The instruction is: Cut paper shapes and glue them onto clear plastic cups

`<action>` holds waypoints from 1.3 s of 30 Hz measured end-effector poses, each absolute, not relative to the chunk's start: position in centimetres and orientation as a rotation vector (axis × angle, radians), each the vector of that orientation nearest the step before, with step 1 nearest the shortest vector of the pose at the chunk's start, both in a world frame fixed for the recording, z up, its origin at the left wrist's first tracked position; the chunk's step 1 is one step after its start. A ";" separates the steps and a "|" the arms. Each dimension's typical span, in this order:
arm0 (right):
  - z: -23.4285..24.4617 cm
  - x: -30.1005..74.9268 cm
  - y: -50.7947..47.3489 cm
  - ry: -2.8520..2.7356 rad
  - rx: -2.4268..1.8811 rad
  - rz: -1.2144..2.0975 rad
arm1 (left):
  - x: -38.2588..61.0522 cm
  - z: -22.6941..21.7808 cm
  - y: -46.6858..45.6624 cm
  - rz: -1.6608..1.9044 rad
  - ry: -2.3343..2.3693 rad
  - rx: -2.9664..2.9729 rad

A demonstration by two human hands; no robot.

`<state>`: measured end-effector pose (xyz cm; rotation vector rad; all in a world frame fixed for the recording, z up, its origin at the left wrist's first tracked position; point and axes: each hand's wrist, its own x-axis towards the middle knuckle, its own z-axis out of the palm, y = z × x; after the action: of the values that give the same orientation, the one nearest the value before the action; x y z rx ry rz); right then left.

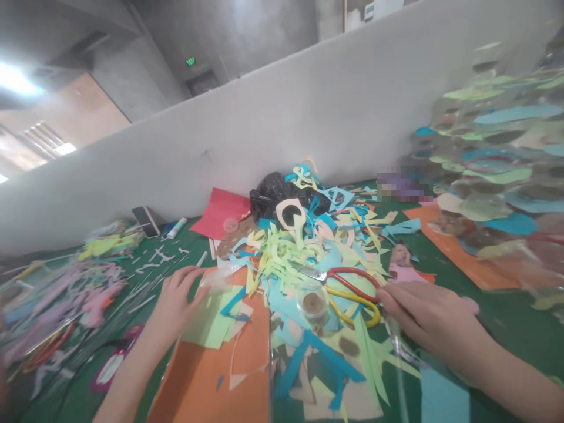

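My left hand [176, 296] lies on the green table with fingers stretched out, its tips touching a clear plastic sheet [218, 279] and pale green paper at the edge of an orange sheet [207, 376]. My right hand [425, 314] rests flat, fingers extended toward the handles of red and yellow scissors [352, 288], close to them. The scissors lie in a heap of blue, green and yellow paper scraps [304, 247]. A small clear round lid [314, 302] sits among the scraps between my hands.
A white partition wall [264, 129] runs behind the table. A black plastic bag [273, 197], red paper [220, 211], a glue stick [177, 228] and a phone [145, 220] lie near it. Blurred paper piles fill the left and right sides; another orange sheet [458, 252] lies right.
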<state>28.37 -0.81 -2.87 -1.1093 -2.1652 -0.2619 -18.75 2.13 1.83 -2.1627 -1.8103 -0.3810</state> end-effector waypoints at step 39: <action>-2.6 28.9 -0.8 -2.118 -1.150 -0.399 | -12.8 -1.8 -6.8 -0.466 -2.064 -2.244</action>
<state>28.89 -0.82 -2.61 -1.1504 -2.1184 -0.3986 -12.85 -6.76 -1.76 -2.2441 -2.0636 -0.4665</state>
